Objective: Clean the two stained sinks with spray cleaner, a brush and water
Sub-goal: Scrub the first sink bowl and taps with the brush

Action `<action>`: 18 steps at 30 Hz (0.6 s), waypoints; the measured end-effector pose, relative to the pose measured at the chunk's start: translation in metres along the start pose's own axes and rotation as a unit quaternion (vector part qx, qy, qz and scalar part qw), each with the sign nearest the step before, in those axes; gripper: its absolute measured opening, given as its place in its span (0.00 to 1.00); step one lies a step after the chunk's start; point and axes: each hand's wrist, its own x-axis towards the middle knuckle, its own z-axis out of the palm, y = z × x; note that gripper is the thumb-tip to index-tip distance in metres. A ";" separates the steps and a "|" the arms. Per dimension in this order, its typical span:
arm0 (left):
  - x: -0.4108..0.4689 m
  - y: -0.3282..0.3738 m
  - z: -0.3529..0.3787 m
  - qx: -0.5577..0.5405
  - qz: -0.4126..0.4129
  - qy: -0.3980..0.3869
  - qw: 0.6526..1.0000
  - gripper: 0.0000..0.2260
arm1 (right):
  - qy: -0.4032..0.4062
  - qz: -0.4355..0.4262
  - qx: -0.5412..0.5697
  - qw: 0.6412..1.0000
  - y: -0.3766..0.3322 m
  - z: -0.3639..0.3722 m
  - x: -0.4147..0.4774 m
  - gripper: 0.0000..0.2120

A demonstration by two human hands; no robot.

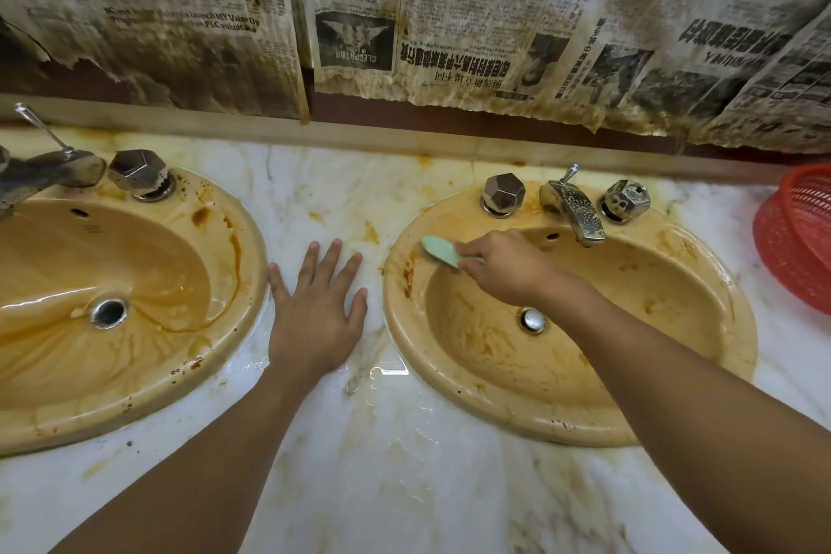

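Head view: right hand (503, 266) grips brush (438, 250) at ten o'clock on right sink (454, 389); left hand (315, 319) flat, spread. Short firm strokes advised.

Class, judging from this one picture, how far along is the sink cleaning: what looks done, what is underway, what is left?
Done: nothing fully; the right sink shows scrubbed smears. Underway: the right hand grips the green brush on that sink's rim, and the left hand rests flat on the countertop. Left: the brown-streaked left sink, then rinsing both.
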 end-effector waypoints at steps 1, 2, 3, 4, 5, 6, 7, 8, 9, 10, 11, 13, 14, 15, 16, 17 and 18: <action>-0.001 0.001 0.000 -0.002 -0.001 0.002 1.000 0.28 | 0.003 0.005 0.003 1.000 0.004 -0.002 -0.003 0.19; -0.001 0.001 0.000 -0.004 -0.002 0.003 1.000 0.28 | 0.016 0.017 0.014 1.000 0.006 -0.005 -0.002 0.19; -0.001 0.001 0.000 -0.005 -0.002 0.002 1.000 0.27 | 0.035 0.032 0.024 0.999 0.006 -0.008 0.002 0.18; -0.001 0.001 -0.001 -0.006 -0.002 0.000 1.000 0.27 | 0.055 0.046 0.031 0.997 0.003 -0.010 0.011 0.18; 0.000 0.000 -0.001 -0.007 -0.001 -0.002 1.000 0.27 | 0.066 0.052 0.037 0.996 -0.003 -0.012 0.019 0.18; 0.000 -0.001 -0.002 -0.009 0.001 -0.003 1.000 0.27 | 0.067 0.051 0.043 0.996 -0.011 -0.012 0.025 0.18; 0.000 -0.001 -0.002 -0.014 0.002 -0.002 1.000 0.27 | 0.056 0.042 0.046 0.996 -0.021 -0.011 0.028 0.18; 0.000 -0.002 -0.002 -0.018 0.002 0.001 1.000 0.27 | 0.038 0.028 0.044 0.998 -0.030 -0.009 0.027 0.18; 0.000 -0.002 -0.003 -0.022 0.002 0.003 1.000 0.27 | 0.015 0.010 0.033 0.999 -0.037 -0.006 0.022 0.18; 0.000 -0.002 -0.002 -0.023 0.002 0.005 1.000 0.26 | -0.005 -0.007 0.016 1.000 -0.040 -0.002 0.014 0.19; 0.000 -0.002 -0.002 -0.023 0.002 0.006 1.000 0.26 | -0.019 -0.017 -0.002 1.000 -0.040 0.000 0.005 0.19; 0.000 -0.002 -0.002 -0.019 0.001 0.006 1.000 0.26 | -0.012 -0.012 -0.010 1.000 -0.028 0.001 -0.008 0.20; 0.000 -0.001 -0.002 -0.019 -0.001 0.006 1.000 0.26 | 0.008 0.007 0.002 1.000 -0.019 -0.001 -0.008 0.20; 0.000 0.000 -0.002 -0.019 -0.002 0.004 1.000 0.26 | 0.036 0.036 0.020 0.999 -0.011 -0.004 -0.004 0.19; 0.000 0.000 -0.002 -0.017 -0.002 0.003 1.000 0.26 | 0.067 0.069 0.037 0.995 -0.004 -0.009 0.003 0.18; 0.000 0.000 -0.003 -0.015 -0.002 0.002 1.000 0.26 | 0.095 0.100 0.054 0.989 0.001 -0.013 0.012 0.17; 0.000 0.000 -0.003 -0.013 0.000 0.001 1.000 0.27 | 0.113 0.121 0.072 0.984 0.002 -0.016 0.021 0.16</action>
